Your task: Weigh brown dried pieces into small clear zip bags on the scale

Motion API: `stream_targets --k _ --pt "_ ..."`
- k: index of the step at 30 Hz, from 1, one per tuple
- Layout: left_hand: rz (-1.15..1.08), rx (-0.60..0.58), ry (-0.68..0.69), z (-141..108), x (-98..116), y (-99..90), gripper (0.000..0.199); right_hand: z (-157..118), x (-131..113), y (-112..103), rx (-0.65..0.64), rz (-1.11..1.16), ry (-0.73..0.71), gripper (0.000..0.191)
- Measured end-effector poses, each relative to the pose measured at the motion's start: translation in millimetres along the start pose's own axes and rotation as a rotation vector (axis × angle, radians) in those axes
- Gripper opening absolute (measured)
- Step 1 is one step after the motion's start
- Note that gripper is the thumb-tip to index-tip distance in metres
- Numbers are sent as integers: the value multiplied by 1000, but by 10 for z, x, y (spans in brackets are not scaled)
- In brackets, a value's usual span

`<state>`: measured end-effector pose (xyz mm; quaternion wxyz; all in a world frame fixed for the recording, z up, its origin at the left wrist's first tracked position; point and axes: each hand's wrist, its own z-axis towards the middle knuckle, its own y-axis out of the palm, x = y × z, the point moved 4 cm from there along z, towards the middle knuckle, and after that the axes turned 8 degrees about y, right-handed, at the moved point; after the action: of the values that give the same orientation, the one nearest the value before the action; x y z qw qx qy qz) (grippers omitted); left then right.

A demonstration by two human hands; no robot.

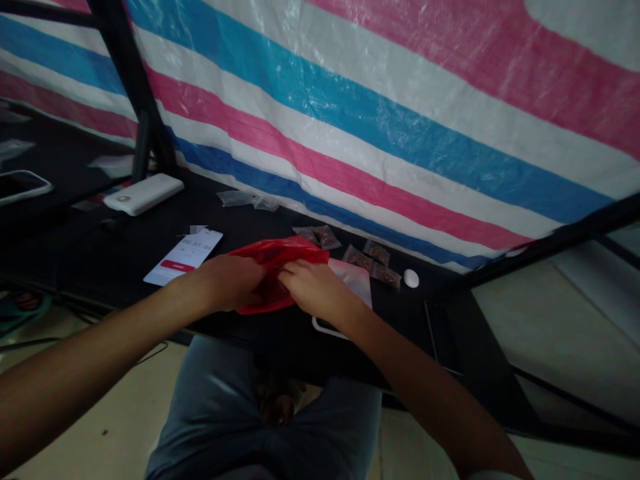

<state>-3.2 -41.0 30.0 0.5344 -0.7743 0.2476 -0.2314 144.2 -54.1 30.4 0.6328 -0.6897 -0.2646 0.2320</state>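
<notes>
We have the red bag [300, 247] near the front edge of the table [253, 229], left hand [237, 281] reaching into its mouth, right hand [316, 287] curled at the opening; we cannot tell either grip. Behind the bag, table reaches the striped sheet [350, 160]; left lies a phone [189, 255].

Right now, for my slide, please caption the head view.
Left hand and right hand handling a red bag near small filled packets.
</notes>
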Motion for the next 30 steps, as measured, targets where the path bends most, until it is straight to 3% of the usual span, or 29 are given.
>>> stream_targets --k 2,4,6,10,14,17,20,22,24,26,27,30 --pt "30 -8 -39 -13 -9 29 30 74 126 56 25 -49 155 34" --pt "50 0 -59 -24 -8 34 33 139 220 59 29 -46 214 44" --pt "58 10 -81 -20 -5 26 34 210 275 50 -20 -15 210 48" --pt "100 -3 -129 16 -15 23 28 340 339 42 -159 36 221 36" --pt "73 -1 -113 7 -78 29 22 375 320 37 -206 52 189 36" --pt "-41 103 36 -73 -112 -43 25 355 267 57 -221 73 180 30" --pt "-139 314 170 -230 -154 -195 33 353 205 64 -138 99 156 28" --pt "-119 473 103 -339 -236 -273 36 364 174 69 -79 124 133 31" --pt "-61 577 -50 -413 -338 -279 42 379 172 87 -62 139 144 31" --pt "-39 601 -116 -415 -393 -211 50 393 186 116 -82 143 170 31" --pt "-55 588 -81 -384 -389 -161 49 400 193 133 -99 145 175 30" --pt "-177 502 168 -233 -264 -29 35 417 207 179 -131 168 168 32"
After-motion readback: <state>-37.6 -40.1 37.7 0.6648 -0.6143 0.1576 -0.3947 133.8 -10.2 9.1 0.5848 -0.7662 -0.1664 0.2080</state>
